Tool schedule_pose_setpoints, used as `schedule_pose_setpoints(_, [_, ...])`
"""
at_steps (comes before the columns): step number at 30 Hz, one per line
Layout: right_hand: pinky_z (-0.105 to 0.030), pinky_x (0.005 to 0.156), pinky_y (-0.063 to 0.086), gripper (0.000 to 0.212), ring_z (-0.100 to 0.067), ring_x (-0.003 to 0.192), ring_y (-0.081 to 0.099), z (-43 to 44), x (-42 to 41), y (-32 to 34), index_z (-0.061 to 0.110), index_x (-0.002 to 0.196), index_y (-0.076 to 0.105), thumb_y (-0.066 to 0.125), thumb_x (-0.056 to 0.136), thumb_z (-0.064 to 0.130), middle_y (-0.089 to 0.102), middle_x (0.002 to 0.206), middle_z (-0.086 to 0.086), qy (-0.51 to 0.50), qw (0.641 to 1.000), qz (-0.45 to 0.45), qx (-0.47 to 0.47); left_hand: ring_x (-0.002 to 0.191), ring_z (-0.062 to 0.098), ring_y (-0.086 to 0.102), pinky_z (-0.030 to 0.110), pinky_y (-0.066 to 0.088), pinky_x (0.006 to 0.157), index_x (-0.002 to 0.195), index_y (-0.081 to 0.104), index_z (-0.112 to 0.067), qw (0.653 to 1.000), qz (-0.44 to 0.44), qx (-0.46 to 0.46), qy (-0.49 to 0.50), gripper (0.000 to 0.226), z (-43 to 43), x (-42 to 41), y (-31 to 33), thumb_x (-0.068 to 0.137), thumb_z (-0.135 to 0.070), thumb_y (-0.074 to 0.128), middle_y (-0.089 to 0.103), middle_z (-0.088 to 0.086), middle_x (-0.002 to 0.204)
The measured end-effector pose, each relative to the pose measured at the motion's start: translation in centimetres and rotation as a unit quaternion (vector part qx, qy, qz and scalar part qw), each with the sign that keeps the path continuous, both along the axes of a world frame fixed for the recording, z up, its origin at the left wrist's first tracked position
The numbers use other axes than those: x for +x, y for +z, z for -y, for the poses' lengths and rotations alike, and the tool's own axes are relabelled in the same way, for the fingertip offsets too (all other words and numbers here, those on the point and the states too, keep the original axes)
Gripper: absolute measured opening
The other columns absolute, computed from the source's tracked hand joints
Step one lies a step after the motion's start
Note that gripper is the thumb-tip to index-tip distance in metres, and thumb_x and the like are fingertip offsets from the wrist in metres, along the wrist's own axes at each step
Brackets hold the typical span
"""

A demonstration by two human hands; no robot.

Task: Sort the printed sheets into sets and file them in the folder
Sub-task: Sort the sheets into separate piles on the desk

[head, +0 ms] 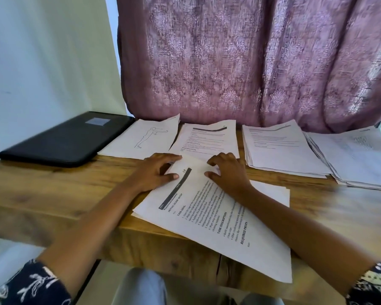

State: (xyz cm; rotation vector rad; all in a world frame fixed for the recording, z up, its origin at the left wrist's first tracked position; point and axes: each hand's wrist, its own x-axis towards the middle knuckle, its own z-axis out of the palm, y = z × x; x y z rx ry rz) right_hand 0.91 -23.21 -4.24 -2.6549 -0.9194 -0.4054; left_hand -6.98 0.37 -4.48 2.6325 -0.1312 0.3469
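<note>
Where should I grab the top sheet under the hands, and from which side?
Pinch the top sheet at its near corner, coming from the front: it lies flat, but that corner overhangs the wooden desk, leaving room underneath.

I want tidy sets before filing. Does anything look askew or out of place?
Yes: the sheets under the left hand and right hand lie turned at an angle, their near corner hanging over the table's front edge.
</note>
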Motion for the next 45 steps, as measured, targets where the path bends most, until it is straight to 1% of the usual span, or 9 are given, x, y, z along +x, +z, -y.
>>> schedule_pose_setpoints(7, [-0.036, 0.096, 0.039, 0.023, -0.013, 0.1, 0.054, 0.3, 0.6, 0.1, 0.017, 0.106, 0.066, 0.063, 0.09, 0.033, 0.066, 0.108, 0.002, 0.038, 0.995, -0.048, 0.083, 0.113, 0.018, 0.056, 0.049, 0.042, 0.102, 0.127, 0.06, -0.024, 0.998, 0.026, -0.038, 0.04, 0.048, -0.4, 0.3, -0.4, 0.085, -0.044, 0.067, 0.06, -0.001, 0.125])
schedule_pose_setpoints(12, [-0.028, 0.08, 0.047, 0.014, -0.016, 0.087, 0.058, 1.4, 1.4, 1.4, 0.009, 0.098, 0.068, 0.066, 0.089, 0.02, 0.067, 0.095, -0.003, 0.073, 0.975, -0.088, 0.188, 0.125, 0.008, 0.043, 0.042, 0.039, 0.105, 0.11, 0.069, -0.032, 0.988, -0.008, -0.152, 0.024, 0.052, -0.3, 0.0, 0.3, 0.077, -0.071, 0.058, 0.047, -0.027, 0.132])
schedule_pose_setpoints(16, [-0.001, 0.062, 0.035, 0.008, -0.006, 0.071, 0.052, 2.9, 3.7, 4.1, 0.01, 0.096, 0.066, 0.064, 0.09, 0.016, 0.059, 0.083, 0.005, -0.004, 0.947, -0.106, 0.303, 0.124, 0.017, 0.052, 0.041, 0.039, 0.105, 0.101, 0.074, -0.037, 0.908, -0.01, -0.417, 0.045, 0.051, -0.2, 0.5, 2.7, 0.062, -0.071, 0.072, 0.057, -0.015, 0.133])
schedule_pose_setpoints(21, [-0.016, 0.068, 0.039, 0.013, -0.014, 0.085, 0.054, 3.2, 10.2, 7.9, 0.005, 0.102, 0.066, 0.062, 0.09, 0.01, 0.061, 0.089, -0.003, -0.102, 0.892, -0.112, 0.425, 0.112, 0.02, 0.063, 0.034, 0.046, 0.101, 0.113, 0.066, -0.022, 0.841, 0.073, -0.525, 0.105, 0.025, -1.2, 6.4, 7.3, 0.092, -0.035, 0.063, 0.067, 0.001, 0.121])
schedule_pose_setpoints(26, [-0.017, 0.067, 0.038, 0.024, -0.016, 0.084, 0.051, 1.6, 16.3, 8.1, 0.018, 0.069, 0.053, 0.061, 0.087, 0.004, 0.056, 0.086, -0.003, -0.212, 0.855, -0.147, 0.45, 0.091, 0.019, 0.067, 0.027, 0.051, 0.072, 0.137, 0.044, -0.018, 0.876, -0.104, -0.461, 0.094, 0.056, 0.2, 12.1, 7.8, 0.087, -0.017, 0.07, 0.066, 0.006, 0.113])
schedule_pose_setpoints(31, [-0.027, 0.067, 0.044, 0.039, -0.017, 0.075, 0.052, -0.1, 19.6, 5.9, 0.02, 0.055, 0.041, 0.07, 0.078, 0.007, 0.053, 0.068, 0.0, -0.254, 0.859, -0.144, 0.42, 0.049, 0.008, 0.062, 0.01, 0.042, 0.04, 0.124, 0.058, -0.002, 0.904, -0.066, -0.39, 0.162, 0.046, -0.1, 16.3, 7.1, 0.081, 0.009, 0.068, 0.064, 0.013, 0.098])
schedule_pose_setpoints(35, [-0.02, 0.063, 0.037, 0.033, -0.016, 0.071, 0.055, -0.9, 20.8, 4.7, 0.02, 0.06, 0.048, 0.075, 0.078, 0.014, 0.059, 0.081, -0.001, -0.225, 0.892, -0.171, 0.352, 0.061, 0.013, 0.062, 0.013, 0.048, 0.046, 0.113, 0.064, 0.001, 0.932, -0.039, -0.307, 0.189, 0.038, -1.6, 18.9, 5.4, 0.077, 0.007, 0.073, 0.066, 0.014, 0.1])
schedule_pose_setpoints(39, [-0.03, 0.083, 0.048, 0.02, -0.022, 0.095, 0.062, -1.1, 21.5, 3.2, 0.012, 0.091, 0.066, 0.078, 0.077, 0.02, 0.065, 0.097, -0.002, -0.223, 0.921, -0.189, 0.259, 0.1, 0.024, 0.065, 0.028, 0.049, 0.091, 0.107, 0.071, -0.01, 0.969, -0.02, -0.135, 0.205, 0.035, -2.6, 20.2, 4.0, 0.073, -0.01, 0.08, 0.068, 0.006, 0.113])
schedule_pose_setpoints(45, [-0.038, 0.089, 0.048, 0.053, -0.033, 0.113, 0.056, -0.9, 20.1, 3.2, 0.012, 0.125, 0.051, 0.076, 0.08, 0.023, 0.056, 0.126, -0.013, -0.215, 0.962, -0.083, 0.148, 0.103, 0.025, 0.061, 0.026, 0.04, 0.082, 0.117, 0.066, -0.013, 0.983, 0.039, -0.024, 0.179, 0.035, -1.4, 18.0, 3.6, 0.083, -0.022, 0.074, 0.067, 0.007, 0.116])
